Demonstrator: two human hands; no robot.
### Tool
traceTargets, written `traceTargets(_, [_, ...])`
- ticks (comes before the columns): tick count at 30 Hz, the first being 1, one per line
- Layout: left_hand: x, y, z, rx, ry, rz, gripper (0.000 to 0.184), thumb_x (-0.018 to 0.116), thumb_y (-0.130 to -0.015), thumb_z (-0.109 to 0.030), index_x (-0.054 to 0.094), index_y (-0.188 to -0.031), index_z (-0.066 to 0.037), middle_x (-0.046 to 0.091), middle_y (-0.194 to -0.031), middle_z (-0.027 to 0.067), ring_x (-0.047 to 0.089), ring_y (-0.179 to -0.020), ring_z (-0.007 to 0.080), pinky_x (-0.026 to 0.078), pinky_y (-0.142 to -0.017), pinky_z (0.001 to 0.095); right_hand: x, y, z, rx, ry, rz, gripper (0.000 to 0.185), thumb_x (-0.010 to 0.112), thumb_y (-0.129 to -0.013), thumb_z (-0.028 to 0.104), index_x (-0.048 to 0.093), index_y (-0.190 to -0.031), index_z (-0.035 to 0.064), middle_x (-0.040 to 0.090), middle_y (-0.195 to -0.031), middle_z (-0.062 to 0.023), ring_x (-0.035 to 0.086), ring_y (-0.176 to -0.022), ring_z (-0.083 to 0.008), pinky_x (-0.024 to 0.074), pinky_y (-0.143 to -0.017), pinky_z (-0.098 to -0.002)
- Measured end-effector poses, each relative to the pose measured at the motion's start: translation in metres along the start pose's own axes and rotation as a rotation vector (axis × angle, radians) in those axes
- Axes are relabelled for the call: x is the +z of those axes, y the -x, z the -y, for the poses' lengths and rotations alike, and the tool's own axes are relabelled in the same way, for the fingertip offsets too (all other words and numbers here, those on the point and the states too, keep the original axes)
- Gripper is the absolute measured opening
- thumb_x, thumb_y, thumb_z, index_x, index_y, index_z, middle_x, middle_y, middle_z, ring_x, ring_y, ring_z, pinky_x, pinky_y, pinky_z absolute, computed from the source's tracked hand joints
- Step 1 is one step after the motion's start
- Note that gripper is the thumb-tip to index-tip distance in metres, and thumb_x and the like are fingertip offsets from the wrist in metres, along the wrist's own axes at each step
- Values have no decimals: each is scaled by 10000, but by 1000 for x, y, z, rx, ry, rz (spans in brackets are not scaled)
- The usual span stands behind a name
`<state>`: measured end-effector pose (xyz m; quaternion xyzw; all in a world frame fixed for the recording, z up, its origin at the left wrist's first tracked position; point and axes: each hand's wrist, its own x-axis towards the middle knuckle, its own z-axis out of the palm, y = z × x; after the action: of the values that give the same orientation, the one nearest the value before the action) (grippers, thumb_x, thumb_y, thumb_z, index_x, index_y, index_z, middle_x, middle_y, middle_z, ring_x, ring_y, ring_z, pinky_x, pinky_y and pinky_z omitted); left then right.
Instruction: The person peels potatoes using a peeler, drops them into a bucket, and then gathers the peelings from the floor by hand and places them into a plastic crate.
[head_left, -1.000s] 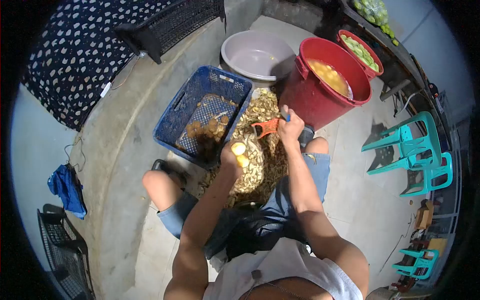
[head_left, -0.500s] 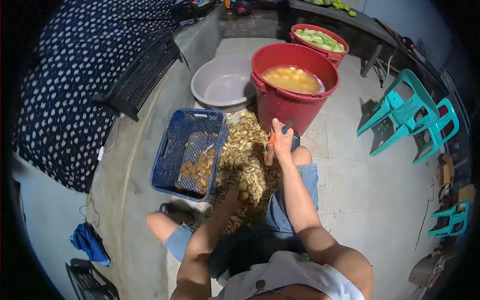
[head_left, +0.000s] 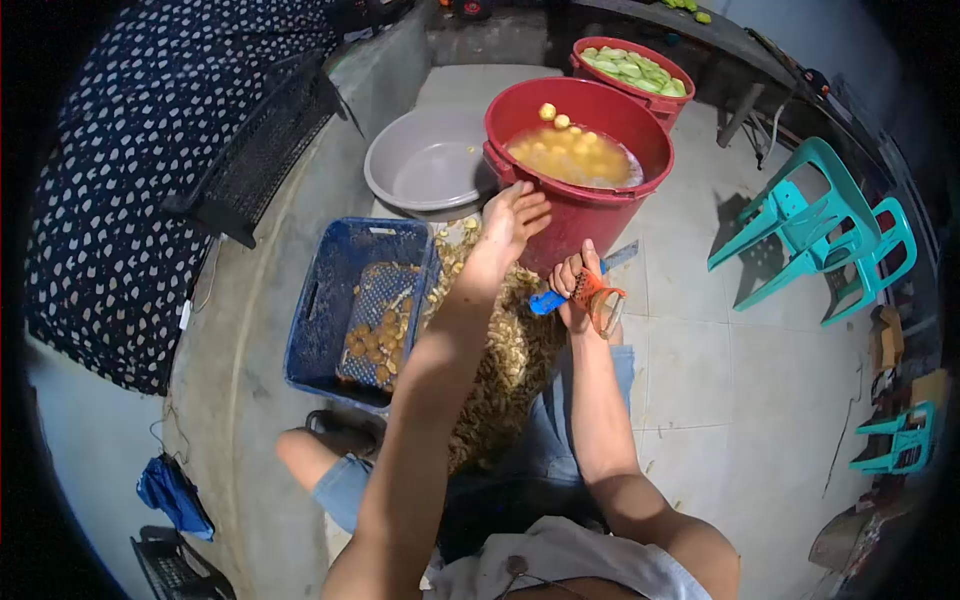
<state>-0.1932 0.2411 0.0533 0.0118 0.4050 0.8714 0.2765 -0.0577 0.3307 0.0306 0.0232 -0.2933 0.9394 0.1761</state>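
My left hand (head_left: 513,220) is raised with fingers apart in front of the big red bucket (head_left: 575,215), holding nothing. Above the bucket's cloudy yellow water, pale peeled potatoes (head_left: 547,112) are in mid-air, apart from my hand. My right hand (head_left: 577,285) is closed around an orange peeler (head_left: 603,303) and a blue-handled knife (head_left: 543,302), whose flat blade points out to the right. Between my legs lies a heap of peelings (head_left: 505,370). On the left, the blue crate (head_left: 308,330) holds several brown unpeeled potatoes (head_left: 380,338).
A grey basin (head_left: 425,140) stands beside the red bucket. Behind it is a red tub (head_left: 660,100) of pale green slices. Green plastic chairs (head_left: 830,210) stand at the right, and a low concrete ledge (head_left: 250,330) runs along the left.
My left hand has moved from the peelings up to the bucket and opened, releasing potatoes. My right hand has turned, with the peeler and knife now lower and in plain view.
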Motion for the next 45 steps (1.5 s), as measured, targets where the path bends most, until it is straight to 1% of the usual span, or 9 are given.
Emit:
traceTargets(8, [-304, 85, -19, 94, 13, -598, 240, 402, -988, -179, 528, -1122, -25, 584, -784, 80, 569, -644, 198, 478, -552, 321, -24, 9, -40, -12, 908, -243, 355, 679, -890, 316, 518, -1017, 25, 562, -857, -17, 469, -601, -100, 425, -589, -251])
traceTargets(11, [-373, 146, -29, 148, 128, -1047, 251, 327, -1010, -175, 484, -1123, -17, 550, -740, 96, 491, -566, 190, 433, -485, 326, 24, 15, -46, 30, 1026, -96, 285, 648, -915, 299, 556, -783, 64, 502, -714, 59, 415, -633, -58, 347, -570, -251])
traceTargets(17, [-527, 180, 24, -95, 11, -1156, 252, 292, -1010, -176, 494, -1091, -50, 543, -740, 106, 498, -566, 212, 421, -459, 400, 56, 10, -93, 251, 1410, 126, 426, 621, -931, 300, 498, -623, 32, 398, -585, 76, 350, -591, -61, 302, -516, -285])
traceTargets(21, [-610, 147, 89, -616, -831, -977, 354, 561, -909, -282, 555, -1079, 28, 638, -807, 191, 656, -680, 282, 520, -555, 409, 47, 3, -131, 327, 1646, 296, 453, 639, -913, 270, 459, -598, 0, 368, -539, 18, 336, -563, -68, 285, -472, -310])
traceTargets(29, [-546, 33, 97, -52, -1678, -682, 522, 626, -838, -226, 499, -1331, -113, 412, -1409, 145, 401, -1294, 334, 390, -1026, 475, 56, -16, -177, 361, 1918, 581, 432, 683, -877, 257, 487, -627, -36, 433, -507, -144, 358, -462, -188, 350, -466, -366])
traceTargets(35, [-517, -33, 100, -377, -1589, -450, 533, 593, -839, -54, 503, -1341, -208, 373, -1419, 130, 333, -1327, 331, 356, -1069, 443, 39, -24, -186, 487, 2010, 616, 399, 722, -838, 243, 529, -613, -24, 483, -518, -178, 480, -447, -313, 376, -461, -374])
traceTargets(40, [-539, -28, 142, -217, -1616, -623, 356, 654, -803, -72, 658, -1151, -146, 417, -1406, 112, 436, -1248, 360, 395, -1049, 422, 36, -25, -182, 577, 2050, 610, 353, 732, -816, 205, 554, -594, -3, 492, -515, -158, 480, -453, -308, 365, -451, -387])
traceTargets(43, [-555, -16, 130, -164, -1056, -552, 284, 644, -825, -107, 670, -1108, -102, 493, -1330, 144, 495, -1198, 322, 403, -1044, 394, 28, -25, -180, 445, 1948, 644, 338, 731, -812, 191, 561, -600, -9, 487, -520, -173, 481, -448, -315, 362, -450, -391])
traceTargets(45, [-580, -17, 147, 204, -895, -441, 289, 619, -865, -110, 626, -1149, -57, 535, -1281, 133, 532, -1158, 282, 456, -986, 374, 34, -22, -177, 477, 1948, 661, 283, 702, -780, 219, 583, -632, 8, 535, -560, -210, 558, -547, -415, 437, -521, -452])
